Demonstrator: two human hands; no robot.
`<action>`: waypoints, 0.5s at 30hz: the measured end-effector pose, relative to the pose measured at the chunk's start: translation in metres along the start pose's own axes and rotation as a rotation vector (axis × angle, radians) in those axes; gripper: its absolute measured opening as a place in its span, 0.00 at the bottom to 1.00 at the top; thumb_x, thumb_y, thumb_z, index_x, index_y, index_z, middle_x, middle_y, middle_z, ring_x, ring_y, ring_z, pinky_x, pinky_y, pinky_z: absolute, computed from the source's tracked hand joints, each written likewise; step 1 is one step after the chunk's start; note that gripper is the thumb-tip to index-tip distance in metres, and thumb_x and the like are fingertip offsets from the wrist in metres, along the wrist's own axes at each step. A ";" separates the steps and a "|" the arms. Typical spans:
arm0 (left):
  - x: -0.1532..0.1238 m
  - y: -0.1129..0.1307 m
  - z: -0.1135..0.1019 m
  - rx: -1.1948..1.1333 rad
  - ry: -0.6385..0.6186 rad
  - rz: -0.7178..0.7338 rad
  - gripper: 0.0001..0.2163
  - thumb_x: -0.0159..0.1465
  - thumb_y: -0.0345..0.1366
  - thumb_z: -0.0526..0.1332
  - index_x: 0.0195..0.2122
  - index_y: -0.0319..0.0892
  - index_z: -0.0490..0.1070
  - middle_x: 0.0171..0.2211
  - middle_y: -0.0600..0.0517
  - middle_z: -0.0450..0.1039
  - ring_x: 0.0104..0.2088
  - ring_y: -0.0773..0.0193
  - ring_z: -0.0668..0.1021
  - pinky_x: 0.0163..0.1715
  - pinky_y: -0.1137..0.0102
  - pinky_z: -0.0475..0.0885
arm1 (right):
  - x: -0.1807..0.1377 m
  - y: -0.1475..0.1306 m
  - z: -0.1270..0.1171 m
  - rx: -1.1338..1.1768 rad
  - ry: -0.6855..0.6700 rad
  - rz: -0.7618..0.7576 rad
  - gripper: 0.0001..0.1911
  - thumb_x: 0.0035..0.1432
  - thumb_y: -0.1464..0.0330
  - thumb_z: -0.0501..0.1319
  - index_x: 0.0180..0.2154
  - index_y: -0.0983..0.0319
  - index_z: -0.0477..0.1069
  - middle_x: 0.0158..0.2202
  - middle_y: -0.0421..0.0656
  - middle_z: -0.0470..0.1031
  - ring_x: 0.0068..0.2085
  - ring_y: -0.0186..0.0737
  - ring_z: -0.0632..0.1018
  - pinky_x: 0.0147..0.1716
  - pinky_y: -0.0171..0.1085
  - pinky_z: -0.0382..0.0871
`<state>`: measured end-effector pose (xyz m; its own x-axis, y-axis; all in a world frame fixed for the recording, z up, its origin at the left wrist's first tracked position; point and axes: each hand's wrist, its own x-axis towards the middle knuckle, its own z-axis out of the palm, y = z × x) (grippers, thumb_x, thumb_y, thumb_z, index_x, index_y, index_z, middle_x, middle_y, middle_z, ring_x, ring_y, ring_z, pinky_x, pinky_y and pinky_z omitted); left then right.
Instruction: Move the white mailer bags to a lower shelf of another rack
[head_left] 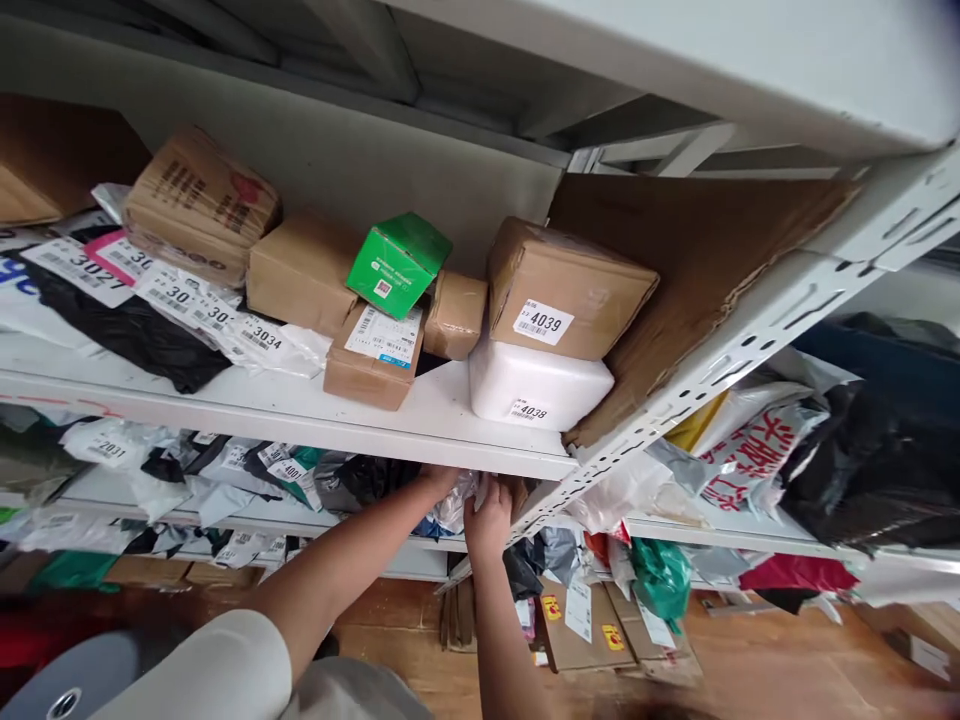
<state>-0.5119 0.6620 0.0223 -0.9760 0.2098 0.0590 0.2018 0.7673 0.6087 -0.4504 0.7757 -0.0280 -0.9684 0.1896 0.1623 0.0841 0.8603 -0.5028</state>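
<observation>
1. Risk: both hands reach under the upper shelf (300,415) into a crowded lower tier. The clear bag (456,505) they work at sits among loose mailers, so a pull could drag its neighbours out and drop them to the floor.
2. Risk: the shelf's front edge lies just above the knuckles. A sharp lift of either wrist would likely knock it, and the white box (536,385) marked 4038, which stands right at that edge with the 4039 box (566,290) stacked on it, might shift.
3. Risk: the green box (397,262) leans tilted on a small carton (373,355); a jolt to the rack could tip it.
4. Left hand (437,483): the forearm runs up from the lower left, sleeve at the shoulder, and the hand goes in under the shelf edge. Its fingers are hidden behind that edge and the bag, so I cannot tell whether they are closed or spread.
5. Right hand (489,520): the forearm rises nearly straight from below, back of the hand toward the camera. Its fingers curl up against the clear bag and seem to pinch it, though the grip itself is partly hidden.
6. The bag lies on the lower tier, just below the white box, between the two hands and touching the right one.
7. Nearby, dark and grey mailers (360,478) lie left of the hands; a green sack (660,578) hangs to the right.
</observation>
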 end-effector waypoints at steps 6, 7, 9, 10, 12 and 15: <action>-0.081 -0.035 -0.016 0.133 0.100 -0.047 0.27 0.62 0.27 0.57 0.62 0.49 0.65 0.67 0.42 0.58 0.69 0.44 0.56 0.69 0.44 0.43 | 0.016 0.004 0.025 -0.055 -0.113 0.048 0.34 0.57 0.76 0.47 0.65 0.76 0.53 0.67 0.60 0.57 0.63 0.60 0.65 0.61 0.47 0.62; -0.097 -0.043 -0.020 0.160 0.146 -0.081 0.29 0.61 0.27 0.58 0.64 0.49 0.62 0.69 0.41 0.53 0.70 0.42 0.52 0.68 0.43 0.41 | 0.020 0.005 0.026 -0.055 -0.120 0.040 0.32 0.58 0.76 0.45 0.64 0.75 0.55 0.66 0.60 0.59 0.63 0.59 0.66 0.60 0.47 0.62; -0.126 -0.057 -0.029 0.224 0.243 -0.202 0.30 0.62 0.30 0.57 0.67 0.44 0.56 0.71 0.37 0.45 0.70 0.39 0.47 0.68 0.42 0.39 | 0.030 0.006 0.025 -0.051 -0.149 0.018 0.30 0.58 0.76 0.43 0.61 0.74 0.61 0.62 0.60 0.65 0.61 0.58 0.69 0.59 0.47 0.64; -0.136 -0.062 -0.034 0.251 0.276 -0.282 0.31 0.63 0.32 0.56 0.68 0.39 0.53 0.71 0.34 0.43 0.70 0.38 0.47 0.68 0.42 0.39 | 0.035 0.007 0.024 -0.049 -0.169 0.007 0.29 0.59 0.76 0.43 0.59 0.73 0.65 0.60 0.60 0.67 0.60 0.58 0.70 0.57 0.47 0.65; -0.146 -0.069 -0.041 0.271 0.286 -0.411 0.31 0.64 0.35 0.55 0.68 0.32 0.53 0.70 0.29 0.45 0.69 0.35 0.50 0.67 0.42 0.43 | 0.043 0.009 0.023 -0.047 -0.208 -0.014 0.27 0.59 0.75 0.42 0.55 0.71 0.68 0.58 0.61 0.70 0.57 0.60 0.73 0.54 0.49 0.68; -0.141 -0.065 -0.039 0.223 0.185 -0.387 0.31 0.61 0.41 0.58 0.64 0.32 0.61 0.65 0.32 0.59 0.65 0.38 0.60 0.67 0.46 0.49 | 0.046 0.015 0.026 -0.039 -0.238 -0.048 0.27 0.59 0.74 0.43 0.56 0.72 0.67 0.58 0.61 0.69 0.59 0.61 0.71 0.57 0.50 0.66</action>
<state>-0.3905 0.5593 0.0050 -0.9771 -0.2125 0.0133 -0.1862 0.8833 0.4302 -0.5002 0.7850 -0.0497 -0.9991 0.0356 -0.0217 0.0416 0.8843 -0.4651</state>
